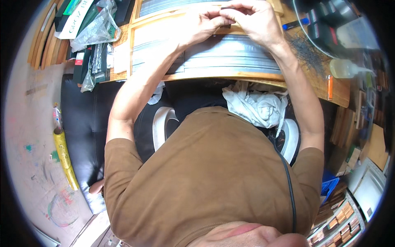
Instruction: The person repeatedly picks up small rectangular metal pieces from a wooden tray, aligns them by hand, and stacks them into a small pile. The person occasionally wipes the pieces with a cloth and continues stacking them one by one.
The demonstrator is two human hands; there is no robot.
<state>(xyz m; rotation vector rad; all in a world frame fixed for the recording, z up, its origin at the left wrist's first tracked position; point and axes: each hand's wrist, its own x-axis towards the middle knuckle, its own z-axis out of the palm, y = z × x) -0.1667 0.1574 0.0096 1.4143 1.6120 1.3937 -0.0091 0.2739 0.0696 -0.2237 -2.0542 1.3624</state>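
Small dark piece, probably a metal part, is pinched between left hand and right hand over the wooden frame on the worktop. Fingertip-only grip: a slip likely drops it among the grey strips, or flicks it toward the glue bottle.

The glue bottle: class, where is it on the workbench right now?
In the head view, the glue bottle lies on its side at the wooden bench's right end, just above an orange tube.

Wooden bench with framed panels

Both arms outstretched; hands together, fingertips pinched
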